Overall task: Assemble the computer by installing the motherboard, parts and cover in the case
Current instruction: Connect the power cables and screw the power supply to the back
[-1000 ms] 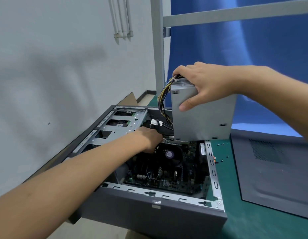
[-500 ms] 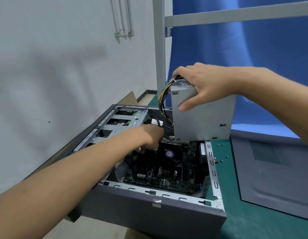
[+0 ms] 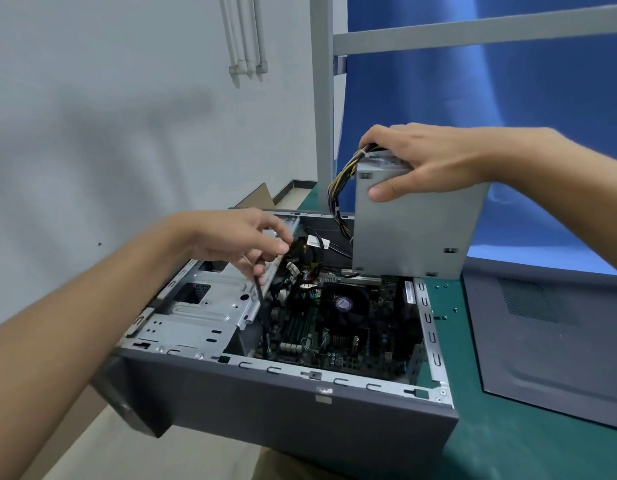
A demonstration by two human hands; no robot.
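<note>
The grey computer case lies open on its side on the green mat. Inside sits the motherboard with its round CPU fan. My right hand grips the top of the silver power supply, held upright above the case's far end, with its yellow and black cable bundle hanging down on the left. My left hand pinches a thin black cable lifted out of the case beside the silver drive cage.
The grey side cover lies flat on the mat to the right of the case. Small screws lie between them. A grey metal frame post and a blue backdrop stand behind. A white wall is at the left.
My left hand has come up and out of the case, drawing a black cable toward the drive cage. The power supply in my right hand has stayed at nearly the same place.
</note>
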